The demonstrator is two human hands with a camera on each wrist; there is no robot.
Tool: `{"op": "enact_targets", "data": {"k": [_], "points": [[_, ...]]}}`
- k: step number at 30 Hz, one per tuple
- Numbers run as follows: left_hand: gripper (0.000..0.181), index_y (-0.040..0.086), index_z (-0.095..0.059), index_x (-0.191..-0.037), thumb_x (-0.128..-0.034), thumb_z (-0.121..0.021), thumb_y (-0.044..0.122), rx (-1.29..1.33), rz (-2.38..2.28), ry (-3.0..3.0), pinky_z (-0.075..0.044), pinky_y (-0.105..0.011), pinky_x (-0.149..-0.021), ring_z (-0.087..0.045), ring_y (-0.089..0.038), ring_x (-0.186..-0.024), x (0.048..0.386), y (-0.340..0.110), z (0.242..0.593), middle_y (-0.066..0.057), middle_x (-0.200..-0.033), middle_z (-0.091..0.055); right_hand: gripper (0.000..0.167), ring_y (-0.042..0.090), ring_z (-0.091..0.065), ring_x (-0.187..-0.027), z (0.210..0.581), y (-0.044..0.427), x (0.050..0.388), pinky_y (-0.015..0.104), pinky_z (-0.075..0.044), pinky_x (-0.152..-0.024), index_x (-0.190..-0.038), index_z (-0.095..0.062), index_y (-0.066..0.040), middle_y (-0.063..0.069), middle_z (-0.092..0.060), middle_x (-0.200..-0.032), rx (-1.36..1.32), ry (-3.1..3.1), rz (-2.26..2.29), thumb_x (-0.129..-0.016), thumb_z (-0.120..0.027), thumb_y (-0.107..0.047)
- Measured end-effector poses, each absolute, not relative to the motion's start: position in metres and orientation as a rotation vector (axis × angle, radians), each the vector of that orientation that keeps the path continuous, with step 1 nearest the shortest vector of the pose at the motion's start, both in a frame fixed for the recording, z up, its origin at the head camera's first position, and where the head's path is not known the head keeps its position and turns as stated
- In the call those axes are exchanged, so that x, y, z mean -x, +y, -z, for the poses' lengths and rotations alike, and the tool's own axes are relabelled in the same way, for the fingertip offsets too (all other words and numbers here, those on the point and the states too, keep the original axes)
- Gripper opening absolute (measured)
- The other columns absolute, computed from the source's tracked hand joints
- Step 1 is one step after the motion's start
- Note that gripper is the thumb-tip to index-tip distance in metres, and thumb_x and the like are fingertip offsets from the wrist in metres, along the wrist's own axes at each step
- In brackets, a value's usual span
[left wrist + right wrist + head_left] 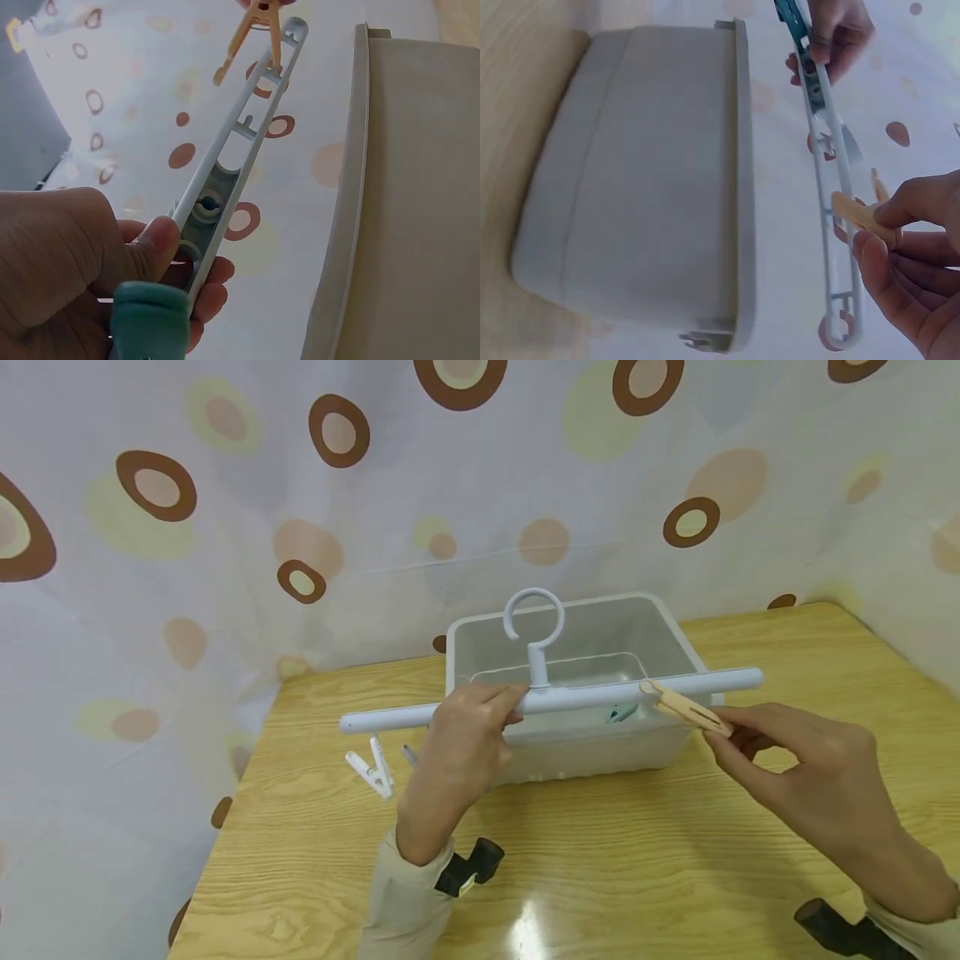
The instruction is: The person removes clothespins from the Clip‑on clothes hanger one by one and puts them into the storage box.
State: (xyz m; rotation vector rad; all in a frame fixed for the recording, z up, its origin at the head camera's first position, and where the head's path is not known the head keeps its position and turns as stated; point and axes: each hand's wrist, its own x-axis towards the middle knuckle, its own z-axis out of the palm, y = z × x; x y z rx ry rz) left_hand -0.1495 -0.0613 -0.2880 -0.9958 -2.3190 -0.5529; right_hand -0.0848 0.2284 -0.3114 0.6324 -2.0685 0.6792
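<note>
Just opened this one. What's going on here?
A person's left grip holds a pale bluish-white plastic hanger near its middle. Their right grip pinches a tan clothespin, its open end at the bar on that side; whether it touches the bar, I can't tell. A whitish, translucent plastic bin stands on the wood-grain table, with a white V-shaped clip lying to its left.

The bin (585, 758) is translucent white. Above it, the hanger (600, 696) is bluish white, the clothespin (692, 711) tan. Behind it, white cloth (420, 468) bears brown rings and peach ovals; beneath it, the table (600, 860) is grained yellow.
</note>
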Motion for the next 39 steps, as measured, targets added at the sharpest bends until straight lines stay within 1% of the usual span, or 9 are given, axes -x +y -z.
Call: {"op": "enact_targets", "data": {"k": [7,9,11,12,14,19,23,32,39], "points": [[0.033,0.000,-0.072,-0.105,-0.0750,-0.073,-0.011,0.962,0.561,-2.350,-0.054,-0.033,-0.076,-0.066,-0.024,-0.084,0.148,-0.066,0.291,-0.006,-0.095,-0.073,0.050,-0.010,-0.057,-0.062,0.289,0.235,0.090,0.004,-0.045,-0.063,-0.087,-0.075,-0.001,-0.006,-0.068,-0.074,-0.667,-2.123,-0.720,-0.091,-0.057,-0.047],[0.032,0.001,-0.073,-0.105,-0.0751,-0.073,-0.011,0.963,0.567,-2.347,-0.054,-0.033,-0.075,-0.066,-0.025,-0.083,0.148,-0.067,0.292,-0.007,-0.095,-0.073,0.031,-0.010,-0.059,-0.065,0.283,0.239,0.089,0.005,-0.046,-0.065,-0.089,-0.075,-0.001,-0.011,-0.069,-0.079,-0.680,-2.172,-0.766,-0.090,-0.068,-0.031],[0.031,0.001,-0.073,-0.104,-0.0754,-0.073,-0.010,0.966,0.561,-2.345,-0.054,-0.033,-0.075,-0.066,-0.025,-0.082,0.148,-0.068,0.292,-0.007,-0.095,-0.073,0.014,-0.009,-0.061,-0.067,0.276,0.244,0.089,0.006,-0.048,-0.067,-0.093,-0.075,-0.001,-0.014,-0.068,-0.083,-0.695,-2.212,-0.804,-0.084,-0.075,-0.012],[0.031,0.001,-0.073,-0.104,-0.0748,-0.073,-0.011,0.968,0.557,-2.345,-0.054,-0.034,-0.074,-0.065,-0.025,-0.082,0.149,-0.068,0.292,-0.007,-0.094,-0.073,0.015,-0.009,-0.061,-0.069,0.272,0.246,0.090,0.006,-0.048,-0.068,-0.094,-0.074,-0.001,-0.017,-0.067,-0.085,-0.692,-2.234,-0.800,-0.080,-0.077,-0.004],[0.032,0.001,-0.073,-0.103,-0.0740,-0.074,-0.011,0.967,0.544,-2.344,-0.054,-0.034,-0.074,-0.066,-0.025,-0.082,0.149,-0.069,0.291,-0.007,-0.094,-0.073,0.029,-0.010,-0.061,-0.069,0.262,0.248,0.093,0.006,-0.048,-0.067,-0.096,-0.075,-0.002,-0.020,-0.066,-0.085,-0.679,-2.274,-0.786,-0.070,-0.080,0.009],[0.032,0.001,-0.073,-0.102,-0.0726,-0.074,-0.012,0.965,0.530,-2.353,-0.054,-0.034,-0.074,-0.066,-0.025,-0.082,0.149,-0.072,0.290,-0.006,-0.093,-0.073,0.026,-0.014,-0.059,-0.068,0.247,0.250,0.116,0.005,-0.045,-0.064,-0.098,-0.076,-0.009,-0.014,-0.067,-0.078,-0.649,-2.380,-0.673,-0.074,-0.079,0.002],[0.031,0.001,-0.072,-0.102,-0.0735,-0.074,-0.011,0.975,0.537,-2.350,-0.054,-0.033,-0.074,-0.066,-0.025,-0.082,0.149,-0.072,0.289,-0.007,-0.093,-0.073,0.024,-0.010,-0.060,-0.066,0.247,0.248,0.140,0.006,-0.045,-0.062,-0.101,-0.076,-0.010,-0.005,-0.071,-0.077,-0.659,-2.486,-0.650,-0.078,-0.078,-0.003],[0.029,0.000,-0.072,-0.104,-0.0765,-0.073,-0.010,0.980,0.563,-2.358,-0.054,-0.033,-0.075,-0.066,-0.024,-0.083,0.146,-0.071,0.285,-0.008,-0.094,-0.073,0.014,0.002,-0.055,-0.057,0.246,0.238,0.185,0.019,-0.042,-0.053,-0.096,-0.075,-0.007,-0.006,-0.068,-0.071,-0.715,-2.610,-0.509,-0.082,-0.076,-0.010],[0.028,0.000,-0.072,-0.103,-0.0769,-0.072,-0.010,0.991,0.570,-2.352,-0.054,-0.032,-0.075,-0.066,-0.024,-0.083,0.147,-0.069,0.285,-0.007,-0.094,-0.073,0.010,0.006,-0.056,-0.055,0.242,0.241,0.220,0.024,-0.044,-0.053,-0.094,-0.074,-0.005,-0.006,-0.064,-0.065,-0.782,-2.643,-0.434,-0.085,-0.073,-0.010]]}}
